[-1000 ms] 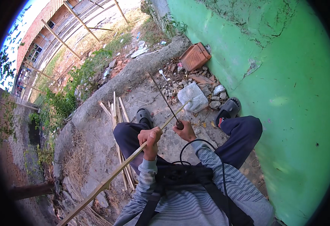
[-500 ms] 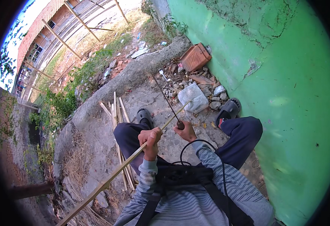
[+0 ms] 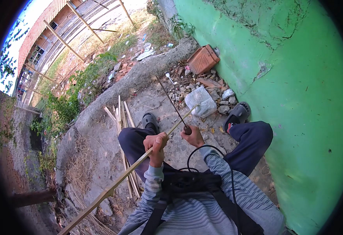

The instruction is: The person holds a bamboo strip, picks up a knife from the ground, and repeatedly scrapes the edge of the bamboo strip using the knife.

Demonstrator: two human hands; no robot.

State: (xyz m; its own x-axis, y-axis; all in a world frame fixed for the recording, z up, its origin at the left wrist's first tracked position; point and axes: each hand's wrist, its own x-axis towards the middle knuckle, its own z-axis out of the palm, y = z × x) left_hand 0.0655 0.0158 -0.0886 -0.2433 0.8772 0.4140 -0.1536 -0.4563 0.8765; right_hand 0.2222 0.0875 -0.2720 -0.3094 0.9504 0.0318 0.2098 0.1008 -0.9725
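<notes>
A long pale bamboo strip (image 3: 128,171) slants from the lower left up to the middle, and my left hand (image 3: 156,148) is closed around it. Its thin far end crosses near the white block on the rubble. My right hand (image 3: 193,137) grips the brown handle of a long-bladed knife (image 3: 173,103). The dark blade, seen nearly edge-on, points up and left and crosses the strip just ahead of my hands. Whether blade and strip touch, I cannot tell.
More bamboo strips (image 3: 123,117) lie by my left foot. Ahead are rubble, a whitish block (image 3: 201,102) and a terracotta tile (image 3: 203,59) near the green wall (image 3: 304,117) on my right. A low concrete kerb (image 3: 120,84) curves across the far side. A black cable (image 3: 222,153) loops over my right forearm.
The tip of the knife has tilted very slightly to the left. Both hands and the bamboo strip stay almost where they were.
</notes>
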